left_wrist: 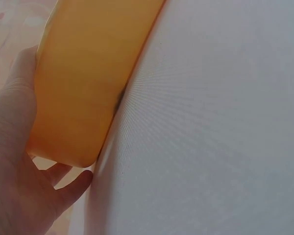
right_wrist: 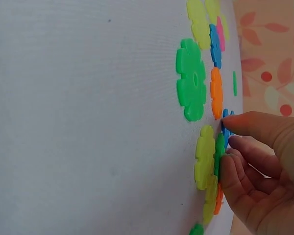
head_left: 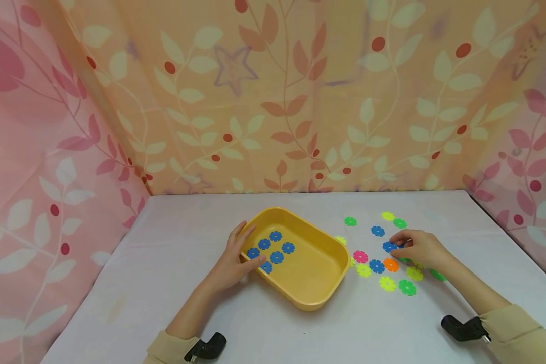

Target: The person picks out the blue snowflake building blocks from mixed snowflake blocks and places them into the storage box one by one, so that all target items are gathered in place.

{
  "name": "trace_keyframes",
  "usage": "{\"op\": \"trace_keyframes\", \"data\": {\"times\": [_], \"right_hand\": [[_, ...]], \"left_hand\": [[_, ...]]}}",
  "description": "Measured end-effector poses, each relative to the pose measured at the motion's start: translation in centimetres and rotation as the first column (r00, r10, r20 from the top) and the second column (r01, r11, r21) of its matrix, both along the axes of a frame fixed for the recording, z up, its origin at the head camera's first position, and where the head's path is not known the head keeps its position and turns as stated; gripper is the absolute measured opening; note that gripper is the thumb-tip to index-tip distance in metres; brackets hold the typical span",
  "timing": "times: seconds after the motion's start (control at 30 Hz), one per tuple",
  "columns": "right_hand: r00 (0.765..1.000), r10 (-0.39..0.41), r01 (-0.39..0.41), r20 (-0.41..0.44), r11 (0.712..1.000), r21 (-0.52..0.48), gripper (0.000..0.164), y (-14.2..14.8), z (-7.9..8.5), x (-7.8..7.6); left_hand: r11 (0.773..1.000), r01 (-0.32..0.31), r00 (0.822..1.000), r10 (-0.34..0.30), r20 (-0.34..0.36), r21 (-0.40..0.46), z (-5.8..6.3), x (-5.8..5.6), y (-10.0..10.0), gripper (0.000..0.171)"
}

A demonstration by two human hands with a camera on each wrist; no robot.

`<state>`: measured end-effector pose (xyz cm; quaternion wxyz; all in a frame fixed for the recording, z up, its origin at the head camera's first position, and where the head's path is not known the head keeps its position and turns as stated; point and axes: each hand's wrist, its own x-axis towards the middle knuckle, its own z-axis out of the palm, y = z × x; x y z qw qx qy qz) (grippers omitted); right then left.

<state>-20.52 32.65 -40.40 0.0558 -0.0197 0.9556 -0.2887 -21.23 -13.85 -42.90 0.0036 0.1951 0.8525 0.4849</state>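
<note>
My left hand (head_left: 231,263) grips the left end of a yellow plastic basin (head_left: 309,283), its thumb over the rim and the other fingers along the outer wall. In the left wrist view, the basin's outer wall (left_wrist: 93,88) lies against that hand (left_wrist: 19,147). Several blue flower-shaped discs (head_left: 276,257) lie inside the basin, toward its left end. To the right, my right hand (head_left: 420,248) pinches a blue flower-shaped disc (head_left: 388,246) at the tabletop between thumb and forefinger. The right wrist view shows this disc (right_wrist: 226,128) partly hidden by the fingertips.
Around the right hand lie loose flower discs: an orange one (head_left: 391,264), a pink one (head_left: 360,257), and several green (head_left: 407,287), yellow (head_left: 388,284) and blue (head_left: 376,266) ones. Some overlap. A patterned curtain (head_left: 291,126) stands behind the white table (head_left: 173,227).
</note>
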Motion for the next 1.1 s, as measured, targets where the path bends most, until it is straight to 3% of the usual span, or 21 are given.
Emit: {"op": "trace_keyframes", "data": {"times": [0.2,0.83,1.1], "right_hand": [[1.000,0.000,0.000,0.005,1.000,0.017,0.041,-0.1,0.1,-0.1],[0.993,0.059,-0.056,-0.106,0.998,0.030,0.035,-0.9,-0.4,0.1],[0.992,0.044,-0.038,-0.116,0.998,0.049,0.034,-1.2,-0.5,-0.2]], "left_hand": [[1.000,0.002,1.000,-0.002,0.005,-0.025,0.2,0.1,-0.1,0.082],[0.999,0.013,1.000,-0.013,-0.003,-0.033,0.5,0.2,-0.1,0.083],[1.000,0.011,1.000,-0.011,0.002,-0.030,0.5,0.3,-0.1,0.083]]}}
